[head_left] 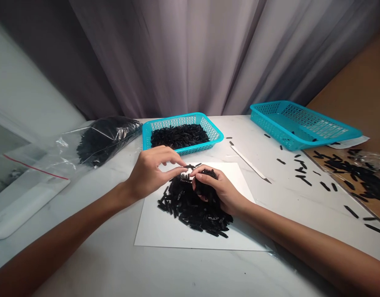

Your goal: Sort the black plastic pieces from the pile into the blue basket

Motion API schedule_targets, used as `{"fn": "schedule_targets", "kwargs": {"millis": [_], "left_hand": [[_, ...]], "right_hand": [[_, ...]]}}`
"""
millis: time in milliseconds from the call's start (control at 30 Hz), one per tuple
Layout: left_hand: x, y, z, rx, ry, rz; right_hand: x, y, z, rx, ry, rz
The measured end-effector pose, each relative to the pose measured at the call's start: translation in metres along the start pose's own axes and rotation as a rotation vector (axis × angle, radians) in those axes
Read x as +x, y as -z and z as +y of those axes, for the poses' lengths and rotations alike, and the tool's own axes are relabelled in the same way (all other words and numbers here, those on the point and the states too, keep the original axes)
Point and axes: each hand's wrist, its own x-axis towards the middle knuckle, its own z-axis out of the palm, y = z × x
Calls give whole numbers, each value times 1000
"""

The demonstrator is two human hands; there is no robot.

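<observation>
Black, slender pieces fill the head view, most of them heaped in a loose pile (193, 210) on a white sheet (153, 235) laid on a pale marbled table (100, 264). Above the pile's far edge, the left hand (151, 167) pinches a black sliver (190, 166) between thumb and index fingertips. Just beside it, the right hand (224, 185) curls its fingers around a dark clump (206, 182) of the same pieces, thumb resting over the top.

Beyond the sheet stands a turquoise plastic basket (220, 135) holding a dark layer of slivers (180, 135). To its left lies a clear zip bag (69, 142) with a red strip (36, 167), bulging with more dark pieces. Right of the sheet, a white stick (247, 163) with a dark pointed tip lies slanted. Farther right, a second turquoise basket (335, 128) sits tilted; scattered pieces (301, 171) lie near it. A grey curtain (184, 62) hangs behind.
</observation>
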Motion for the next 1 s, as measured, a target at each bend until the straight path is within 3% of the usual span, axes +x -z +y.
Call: {"fn": "schedule_targets", "kwargs": {"millis": [500,600,700,767,833,1000], "left_hand": [[5,6,23,62,-131,30],[5,10,8,208,-108,90],[4,16,-18,457,11,142],[4,17,-29,517,106,113],[3,13,-28,416,126,36],[-7,-11,2,69,-25,-221]], "right_hand": [[-1,-1,1,1,-2,-10],[0,-1,0,12,-14,-5],[1,-1,0,32,-27,3],[2,-1,0,54,-43,9],[3,-1,0,83,-64,10],[3,0,-1,143,-99,-4]]}}
